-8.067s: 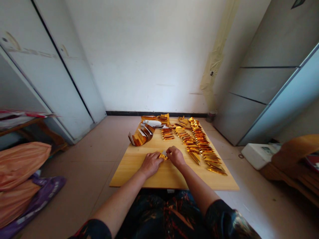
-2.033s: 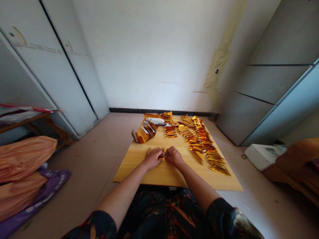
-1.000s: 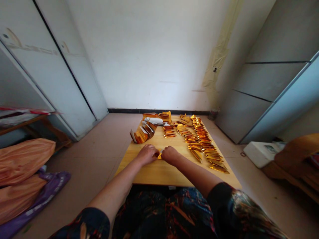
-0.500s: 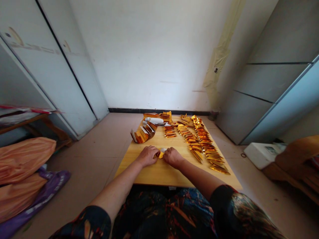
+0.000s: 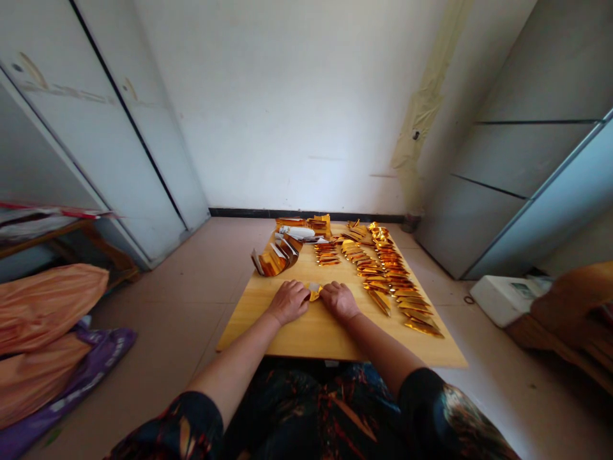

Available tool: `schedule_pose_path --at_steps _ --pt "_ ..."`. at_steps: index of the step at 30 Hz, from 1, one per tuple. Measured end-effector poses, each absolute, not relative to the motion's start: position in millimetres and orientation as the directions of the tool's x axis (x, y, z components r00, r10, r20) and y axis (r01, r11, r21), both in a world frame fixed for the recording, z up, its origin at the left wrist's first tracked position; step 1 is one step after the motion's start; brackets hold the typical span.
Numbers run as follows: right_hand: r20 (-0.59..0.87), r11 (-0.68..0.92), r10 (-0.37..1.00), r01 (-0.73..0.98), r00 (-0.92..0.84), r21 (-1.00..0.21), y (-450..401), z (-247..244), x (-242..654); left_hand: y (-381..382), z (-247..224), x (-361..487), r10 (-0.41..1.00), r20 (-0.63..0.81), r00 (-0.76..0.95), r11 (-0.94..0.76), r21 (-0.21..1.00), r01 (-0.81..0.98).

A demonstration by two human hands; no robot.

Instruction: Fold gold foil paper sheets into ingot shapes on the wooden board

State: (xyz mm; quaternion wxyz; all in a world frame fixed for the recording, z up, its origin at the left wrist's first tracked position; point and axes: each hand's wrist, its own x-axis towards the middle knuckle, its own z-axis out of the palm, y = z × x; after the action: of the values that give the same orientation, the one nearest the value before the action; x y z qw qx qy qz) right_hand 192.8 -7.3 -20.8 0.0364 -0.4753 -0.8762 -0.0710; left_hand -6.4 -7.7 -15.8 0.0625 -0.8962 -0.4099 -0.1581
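Note:
A small gold foil paper (image 5: 314, 291) with a pale patch lies at the middle of the wooden table (image 5: 311, 335). My left hand (image 5: 290, 301) grips its left end with curled fingers. At its right end, my right hand (image 5: 340, 301) is closed on the same paper. Folded gold pieces (image 5: 390, 262) lie in long overlapping rows on the right side of the table. A shorter row of folded pieces (image 5: 327, 253) is beyond my hands. To the far left stands a curved stack of gold sheets (image 5: 278, 257).
A white roll or packet (image 5: 297, 232) and more gold sheets (image 5: 320, 224) lie at the table's back edge. Orange and purple bags (image 5: 52, 313) are on the left. A white box (image 5: 502, 299) sits at the right, near a grey refrigerator (image 5: 517, 153).
My hands have moved slightly apart, and more of the gold paper shows between them. The rows and stacks on the table have not moved.

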Motion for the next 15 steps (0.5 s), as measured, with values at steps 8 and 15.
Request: schedule_pose_path --at_steps 8,15 --pt "0.193 0.474 0.862 0.880 -0.468 0.014 -9 -20 190 -8 -18 6 0.660 0.370 0.654 -0.655 -0.142 0.742" --pt "0.147 0.424 0.896 0.906 -0.419 -0.001 -13 -15 180 -13 -18 9 0.695 0.365 0.619 -0.634 -0.094 0.767"
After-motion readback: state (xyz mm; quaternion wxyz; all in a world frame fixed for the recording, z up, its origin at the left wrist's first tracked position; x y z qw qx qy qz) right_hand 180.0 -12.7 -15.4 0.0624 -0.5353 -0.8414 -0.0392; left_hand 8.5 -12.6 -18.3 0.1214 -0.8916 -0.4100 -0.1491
